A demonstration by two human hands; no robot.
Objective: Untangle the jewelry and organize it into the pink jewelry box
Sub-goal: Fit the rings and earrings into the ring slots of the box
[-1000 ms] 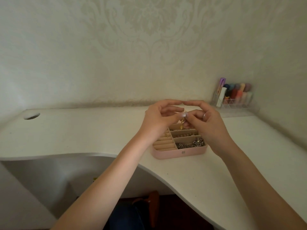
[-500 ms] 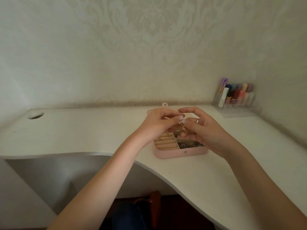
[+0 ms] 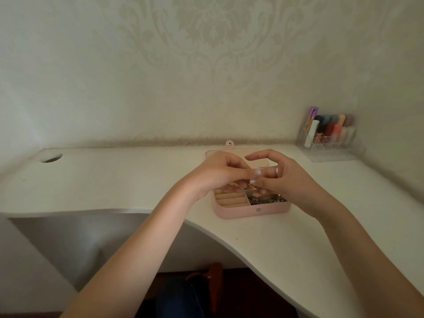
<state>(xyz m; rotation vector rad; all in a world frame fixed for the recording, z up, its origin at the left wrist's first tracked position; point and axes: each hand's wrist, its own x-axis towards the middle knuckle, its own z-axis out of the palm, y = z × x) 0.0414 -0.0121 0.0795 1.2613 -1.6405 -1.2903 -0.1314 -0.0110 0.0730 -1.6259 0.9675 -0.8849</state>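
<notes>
The pink jewelry box (image 3: 252, 211) lies open on the white desk, its lid (image 3: 261, 161) folded back toward the wall. Beige ring rolls (image 3: 230, 200) fill its left side. A heap of dark silver jewelry (image 3: 266, 199) sits in the front right compartment. My left hand (image 3: 220, 173) and my right hand (image 3: 284, 177) meet just above the box. Between their fingertips they pinch a small gold piece of jewelry (image 3: 252, 186). The hands hide the box's middle compartments. A ring shows on one finger of my right hand.
A clear organizer (image 3: 330, 138) with coloured tubes and bottles stands in the back right corner against the wall. A round cable hole (image 3: 51, 157) is at the desk's far left. The desk's front edge (image 3: 160, 211) curves inward below my arms.
Both hands have dropped from above the box's far side to just over its compartments, still pinching the gold piece. The lid behind them has come into sight.
</notes>
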